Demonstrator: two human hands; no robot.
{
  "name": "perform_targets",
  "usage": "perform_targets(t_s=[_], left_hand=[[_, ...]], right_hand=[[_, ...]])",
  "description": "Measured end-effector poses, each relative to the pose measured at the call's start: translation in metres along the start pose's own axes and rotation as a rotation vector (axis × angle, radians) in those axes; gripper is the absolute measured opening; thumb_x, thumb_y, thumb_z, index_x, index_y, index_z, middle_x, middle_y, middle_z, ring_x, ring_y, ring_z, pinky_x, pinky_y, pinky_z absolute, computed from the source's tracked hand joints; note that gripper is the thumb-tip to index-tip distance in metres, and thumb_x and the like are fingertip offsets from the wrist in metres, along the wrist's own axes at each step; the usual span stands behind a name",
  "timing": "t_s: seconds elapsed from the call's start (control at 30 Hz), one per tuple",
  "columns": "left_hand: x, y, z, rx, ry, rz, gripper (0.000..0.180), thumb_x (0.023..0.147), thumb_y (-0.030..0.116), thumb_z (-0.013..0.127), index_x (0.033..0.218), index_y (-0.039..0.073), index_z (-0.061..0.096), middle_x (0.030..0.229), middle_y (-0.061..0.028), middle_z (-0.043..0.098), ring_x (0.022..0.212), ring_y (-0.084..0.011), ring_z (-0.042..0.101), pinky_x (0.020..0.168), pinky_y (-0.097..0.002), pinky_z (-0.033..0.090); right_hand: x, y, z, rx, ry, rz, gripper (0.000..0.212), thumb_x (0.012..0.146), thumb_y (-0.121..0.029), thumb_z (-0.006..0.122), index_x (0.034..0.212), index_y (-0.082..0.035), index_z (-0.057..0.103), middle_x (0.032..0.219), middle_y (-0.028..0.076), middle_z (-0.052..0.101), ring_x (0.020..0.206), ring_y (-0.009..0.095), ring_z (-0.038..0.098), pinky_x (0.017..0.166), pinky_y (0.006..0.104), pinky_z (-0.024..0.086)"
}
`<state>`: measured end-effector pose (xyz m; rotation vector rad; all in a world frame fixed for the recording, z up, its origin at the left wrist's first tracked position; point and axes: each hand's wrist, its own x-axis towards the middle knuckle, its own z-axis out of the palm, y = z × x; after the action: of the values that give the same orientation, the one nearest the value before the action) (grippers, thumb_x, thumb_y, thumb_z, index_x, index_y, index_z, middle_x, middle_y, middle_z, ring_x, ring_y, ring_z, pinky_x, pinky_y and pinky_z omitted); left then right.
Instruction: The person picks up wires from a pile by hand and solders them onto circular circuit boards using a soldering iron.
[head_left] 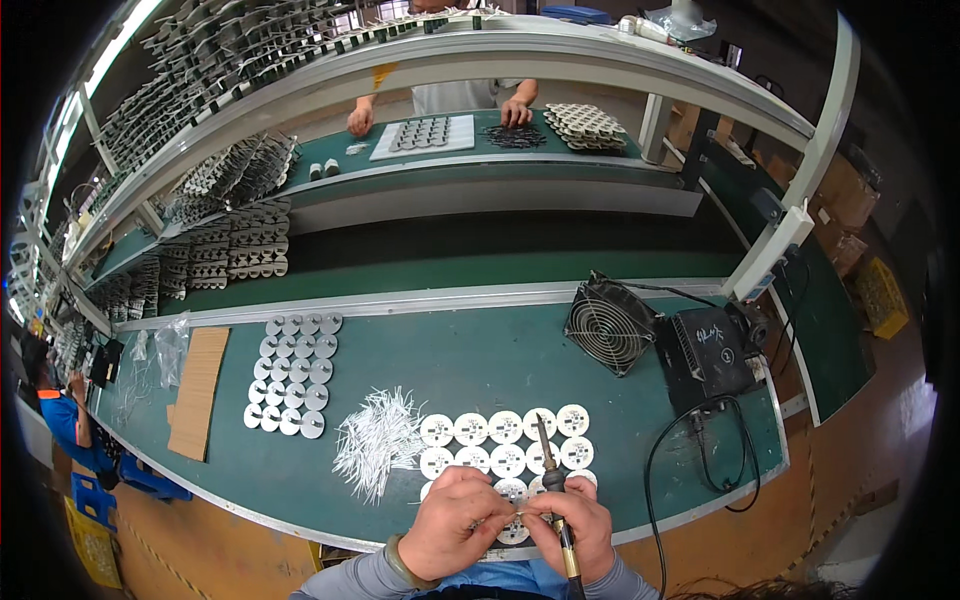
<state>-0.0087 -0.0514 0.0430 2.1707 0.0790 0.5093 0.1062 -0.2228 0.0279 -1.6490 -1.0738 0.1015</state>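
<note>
At the near table edge, a soldering iron (566,545) rests in my right hand (582,528), its tip pointing away from me over round white circuit boards (508,460). My right fingertips also pinch close to those of my left hand (455,522). Something thin seems to lie between the two hands, too small to name. Closed in a pinch, my left hand hovers over the nearest row of boards and hides part of it. Just left of the boards lies a loose pile of short white wires (378,442).
Further left are grey round pieces (291,372) in rows and a brown cardboard strip (200,392). A black fan (608,325) and a black power unit (710,350) with cables stand at right. Across the bench, another person's hands (516,108) work near a white tray (425,138).
</note>
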Motion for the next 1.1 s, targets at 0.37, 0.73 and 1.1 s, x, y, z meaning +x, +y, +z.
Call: perform_targets(t_s=[0.37,0.73,1.1], left_hand=[[0.015,-0.006,0.009,0.178,0.004,-0.008,0.014,0.076,0.006,0.077,0.086,0.013,0.071,0.087,-0.0035,0.061,0.095,-0.026,0.058,0.086,-0.0401,0.038],[0.049,-0.027,0.032,0.414,-0.025,0.008,0.013,0.072,0.007,0.076,0.08,0.015,0.07,0.085,-0.0009,0.062,0.094,-0.0243,0.058,0.085,-0.0427,0.034],[0.059,-0.03,0.033,0.446,-0.072,0.007,0.011,0.073,0.008,0.077,0.079,0.015,0.07,0.082,0.0001,0.062,0.093,-0.0239,0.059,0.087,-0.0441,0.033]], right_hand=[[-0.006,0.008,-0.023,-0.067,0.101,0.068,0.029,0.081,-0.003,0.08,0.107,-0.011,0.07,0.083,0.002,0.075,0.069,0.02,0.069,0.09,0.0412,0.044],[-0.016,0.014,-0.05,-0.263,0.205,0.026,0.027,0.077,-0.023,0.083,0.098,-0.008,0.076,0.078,0.005,0.072,0.068,0.022,0.065,0.094,0.0438,0.039],[-0.011,0.021,-0.044,-0.252,0.16,0.049,0.023,0.075,-0.018,0.083,0.095,-0.009,0.076,0.078,0.003,0.072,0.069,0.021,0.067,0.094,0.0437,0.039]])
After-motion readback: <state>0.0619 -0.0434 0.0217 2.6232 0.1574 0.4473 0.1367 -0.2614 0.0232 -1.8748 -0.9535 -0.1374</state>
